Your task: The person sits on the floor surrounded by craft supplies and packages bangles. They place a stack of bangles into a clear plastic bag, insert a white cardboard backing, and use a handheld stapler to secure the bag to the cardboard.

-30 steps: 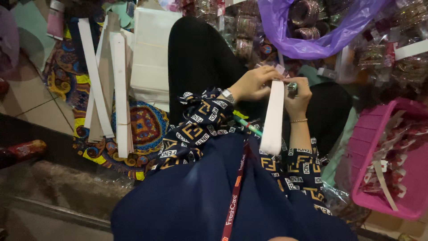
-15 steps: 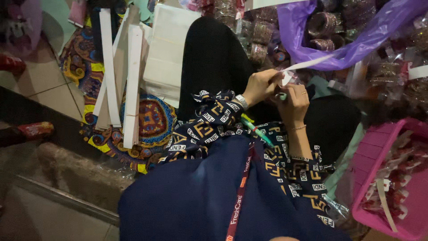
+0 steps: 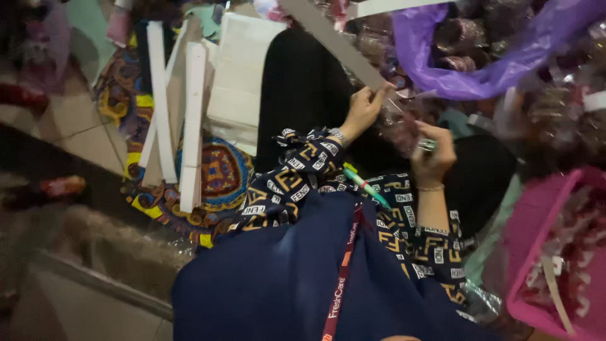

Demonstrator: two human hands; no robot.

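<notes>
My left hand (image 3: 363,110) grips the lower end of a long pale cardboard strip (image 3: 331,41), which slants up and to the left over my black-clad lap. My right hand (image 3: 432,148), with a ring and a thin bracelet, is curled closed just to the right of it. It sits at the edge of a clear plastic packet (image 3: 399,125) of glittery bangles; whether it grips the packet is unclear. A green pen (image 3: 366,186) lies on my patterned sleeves below both hands.
Two white strips (image 3: 192,120) and a white board (image 3: 243,69) lie on a colourful patterned mat (image 3: 218,180) to the left. A purple plastic bag (image 3: 480,69) of bangles is at the upper right. A pink basket (image 3: 536,252) stands at the right.
The strip hung down between both hands a second ago. It has since swung up and now points up-left, held by my left hand alone. My right hand has dropped lower.
</notes>
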